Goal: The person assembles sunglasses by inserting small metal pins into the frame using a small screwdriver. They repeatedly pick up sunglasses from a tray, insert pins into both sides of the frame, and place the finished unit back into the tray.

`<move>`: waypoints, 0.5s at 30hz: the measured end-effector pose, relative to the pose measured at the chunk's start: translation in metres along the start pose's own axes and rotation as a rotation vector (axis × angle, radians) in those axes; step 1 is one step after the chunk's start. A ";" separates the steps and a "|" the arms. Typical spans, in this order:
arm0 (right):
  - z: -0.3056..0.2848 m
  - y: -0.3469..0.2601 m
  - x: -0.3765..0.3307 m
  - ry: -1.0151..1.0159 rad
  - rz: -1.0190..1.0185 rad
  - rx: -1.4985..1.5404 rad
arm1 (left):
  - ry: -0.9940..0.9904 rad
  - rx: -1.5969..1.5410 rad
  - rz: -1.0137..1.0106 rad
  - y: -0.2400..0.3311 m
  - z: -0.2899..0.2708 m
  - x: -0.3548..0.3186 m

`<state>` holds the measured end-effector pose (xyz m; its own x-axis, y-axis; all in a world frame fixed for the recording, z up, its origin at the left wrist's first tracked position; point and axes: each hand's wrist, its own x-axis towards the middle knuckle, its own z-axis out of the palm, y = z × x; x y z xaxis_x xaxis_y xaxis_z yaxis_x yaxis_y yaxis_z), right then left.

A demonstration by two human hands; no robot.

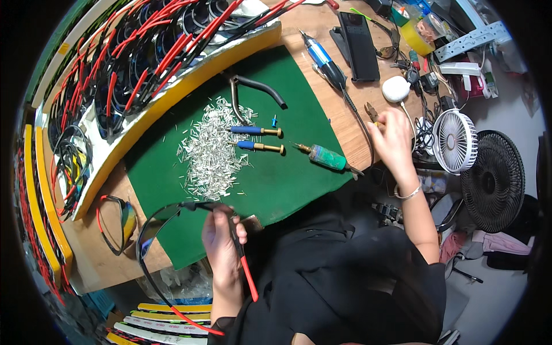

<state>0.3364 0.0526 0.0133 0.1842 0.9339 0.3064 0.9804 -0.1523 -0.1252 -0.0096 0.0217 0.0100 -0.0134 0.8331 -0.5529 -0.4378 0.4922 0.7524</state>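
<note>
My left hand is closed around a pair of glasses with dark lenses, a black frame and red temple tips, held up in front of the green mat's near edge. My right hand is at the right side of the table, with its fingers closed on small pliers that have a yellowish handle. On the green mat lies a heap of small silver pins. Two blue-handled screwdrivers with brass ends rest against it. A green pen-like power tool lies nearer my right hand.
Black-handled pliers lie beyond the pins. A foam tray packed with red-tipped glasses borders the mat. Another pair of glasses lies at left. A blue power tool, a phone, a white round case and a fan stand rightward.
</note>
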 end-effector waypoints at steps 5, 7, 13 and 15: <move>0.024 0.035 -0.036 -0.028 -0.055 -0.051 | -0.097 0.034 -0.056 -0.006 0.023 0.002; 0.019 0.042 -0.037 -0.023 -0.052 -0.057 | -0.091 0.060 -0.016 0.000 0.023 0.002; -0.046 -0.061 -0.049 -0.254 0.197 0.969 | -0.004 0.090 0.131 -0.006 0.007 0.001; -0.048 -0.104 -0.058 -0.550 0.006 1.060 | 0.052 0.090 0.107 -0.005 0.015 -0.005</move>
<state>0.2267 -0.0012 0.0542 -0.1198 0.9867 -0.1100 0.3855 -0.0559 -0.9210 0.0060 0.0194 0.0146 -0.1037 0.8689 -0.4840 -0.3494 0.4238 0.8357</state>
